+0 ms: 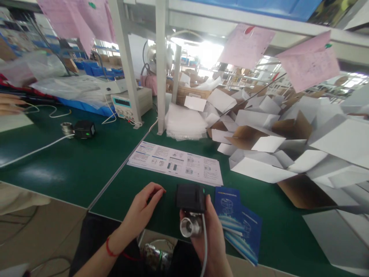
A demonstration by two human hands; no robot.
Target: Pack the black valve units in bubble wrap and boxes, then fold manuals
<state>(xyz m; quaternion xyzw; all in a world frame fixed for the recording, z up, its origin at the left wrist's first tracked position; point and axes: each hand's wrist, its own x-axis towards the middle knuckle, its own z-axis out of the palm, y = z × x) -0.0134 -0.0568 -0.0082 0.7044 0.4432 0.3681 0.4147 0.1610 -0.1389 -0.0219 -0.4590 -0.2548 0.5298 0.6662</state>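
My right hand [211, 231] is wrapped round a motorised valve [191, 206]: a black box on top, a silver metal fitting below, and a white cable hanging down past my wrist. It is held just above the near edge of the green table [72, 169]. My left hand [142, 209] rests on the table to the left of the valve, fingers curled, the fingertips touching a small dark thing I cannot make out. A red string is tied round my left wrist.
A printed instruction sheet [175, 162] lies beyond my hands. Blue booklets [239, 223] lie right of the valve. A heap of white cardboard boxes [288, 142] fills the right side. A second valve [79, 129], a meter [123, 105] and foam bags [184, 123] sit further back.
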